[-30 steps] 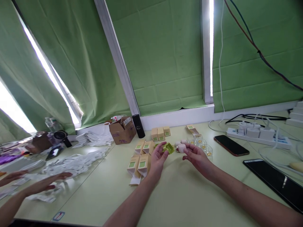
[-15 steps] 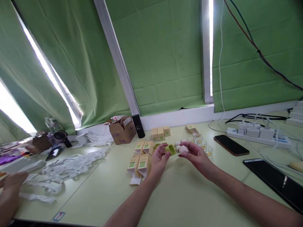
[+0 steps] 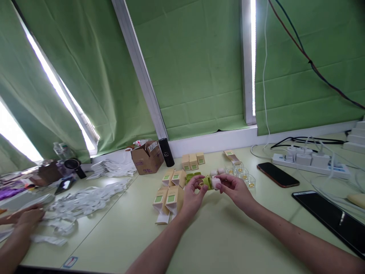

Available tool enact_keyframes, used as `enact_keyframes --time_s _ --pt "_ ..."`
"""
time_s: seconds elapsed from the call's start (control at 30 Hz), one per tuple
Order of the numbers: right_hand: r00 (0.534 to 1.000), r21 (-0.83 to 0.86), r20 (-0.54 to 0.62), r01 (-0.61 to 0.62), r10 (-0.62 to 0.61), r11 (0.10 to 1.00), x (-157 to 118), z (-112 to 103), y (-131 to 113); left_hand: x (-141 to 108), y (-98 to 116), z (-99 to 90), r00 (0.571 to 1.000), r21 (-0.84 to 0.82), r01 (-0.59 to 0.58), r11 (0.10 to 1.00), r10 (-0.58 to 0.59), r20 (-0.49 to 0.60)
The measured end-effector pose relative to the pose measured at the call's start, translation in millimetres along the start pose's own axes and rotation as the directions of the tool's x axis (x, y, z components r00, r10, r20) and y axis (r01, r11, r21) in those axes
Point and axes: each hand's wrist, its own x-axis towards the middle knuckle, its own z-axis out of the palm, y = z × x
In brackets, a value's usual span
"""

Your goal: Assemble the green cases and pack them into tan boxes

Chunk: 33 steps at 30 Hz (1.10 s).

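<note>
My left hand [image 3: 194,193] is closed on a small green case [image 3: 207,183], held above the table. Pinched between the fingers of my right hand [image 3: 232,189] is a small white piece [image 3: 215,182], which meets the right side of the green case. More green pieces [image 3: 192,176] lie just behind my left hand. Beyond my right hand stand several clear round containers [image 3: 244,176] with yellow bits inside. Several beige boxes with green labels [image 3: 173,198] stand left of my left hand, their near flaps open.
Three small beige boxes [image 3: 193,161], a carton [image 3: 147,159] and a black cylinder [image 3: 166,152] stand farther back. Two phones [image 3: 278,175] and a power strip [image 3: 310,163] lie right. White strips [image 3: 91,196] and another person's hands [image 3: 28,215] are left.
My right hand has brought the white piece leftward against the green case, which has turned in my left hand. The other person's hands have moved right, onto the white strips.
</note>
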Motion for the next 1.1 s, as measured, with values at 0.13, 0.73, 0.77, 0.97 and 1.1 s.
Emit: enact_keyframes --time_s 0.13,0.73,0.77,0.97,1.1 --pt "1.0 -0.02 0.011 -0.007 0.007 1.0 -1.1 1.2 1.6 -0.6 0.6 0.5 1.0 0.008 -0.006 1.0 0.006 0.029" --pt "0.998 -0.011 0.055 -0.03 0.03 0.999 -5.2 4.3 5.3 -4.6 0.6 3.4 0.999 0.119 -0.053 0.992 0.054 -0.005" --pt "0.998 -0.012 0.056 -0.032 0.032 0.999 -5.6 4.2 4.9 -5.2 1.3 3.7 0.998 0.121 -0.054 0.991 0.056 -0.01" --pt "0.996 -0.037 0.082 -0.015 0.018 0.999 -6.5 4.3 5.7 -8.6 5.4 6.7 0.999 0.189 -0.044 0.981 0.047 -0.011" --pt "0.997 -0.042 0.08 -0.017 0.021 0.999 -6.3 4.9 9.8 -9.7 6.3 7.8 0.998 0.228 -0.056 0.972 0.057 0.003"
